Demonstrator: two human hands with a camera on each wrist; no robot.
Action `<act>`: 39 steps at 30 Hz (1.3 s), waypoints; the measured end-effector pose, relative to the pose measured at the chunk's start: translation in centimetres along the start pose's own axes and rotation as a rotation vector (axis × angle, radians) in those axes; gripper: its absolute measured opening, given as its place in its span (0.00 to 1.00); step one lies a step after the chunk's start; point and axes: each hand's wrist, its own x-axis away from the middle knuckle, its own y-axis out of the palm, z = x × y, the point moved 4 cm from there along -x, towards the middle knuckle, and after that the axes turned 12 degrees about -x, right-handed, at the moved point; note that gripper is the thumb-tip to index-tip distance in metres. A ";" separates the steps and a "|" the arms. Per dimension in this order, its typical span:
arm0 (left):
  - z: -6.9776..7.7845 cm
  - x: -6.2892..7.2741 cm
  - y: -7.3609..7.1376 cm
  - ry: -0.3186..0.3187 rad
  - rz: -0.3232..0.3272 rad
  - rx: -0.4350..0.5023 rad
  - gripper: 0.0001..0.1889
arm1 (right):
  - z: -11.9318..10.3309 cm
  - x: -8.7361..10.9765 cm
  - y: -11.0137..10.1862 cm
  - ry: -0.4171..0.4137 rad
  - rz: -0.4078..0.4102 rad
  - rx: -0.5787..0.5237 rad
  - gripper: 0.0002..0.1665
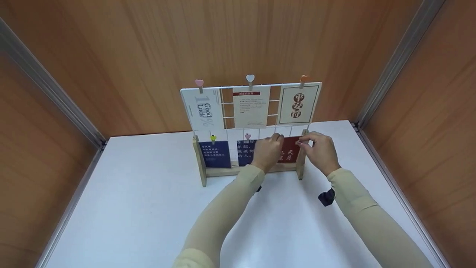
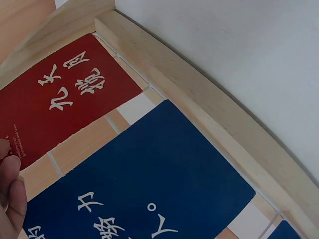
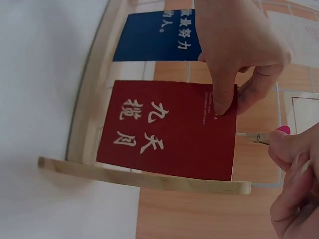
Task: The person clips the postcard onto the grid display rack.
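Observation:
My left hand (image 1: 267,152) pinches the top edge of a red card (image 3: 189,144) with white characters, thumb in front. The card stands at the lower right of a wire-grid rack with a wooden base (image 1: 219,172). Just above its top edge, my right hand (image 1: 320,152) holds a small wooden clip (image 3: 258,138) with a pink head between thumb and finger. In the right wrist view the clip's tip points at the grid and is apart from the card. A blue card (image 2: 149,154) hangs beside the red one, partly behind my left hand in the head view.
Three pale cards, including a "Good Luck" card (image 1: 200,111), hang along the rack's top from heart clips. Another blue card (image 1: 215,154) hangs lower left under a yellow clip (image 1: 213,138). The rack stands on a white table (image 1: 141,208) between wooden panels.

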 end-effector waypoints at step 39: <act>0.3 0.2 -0.1 -0.060 -0.041 -0.033 0.12 | 0.3 -4.0 2.6 -0.025 -0.039 0.228 0.10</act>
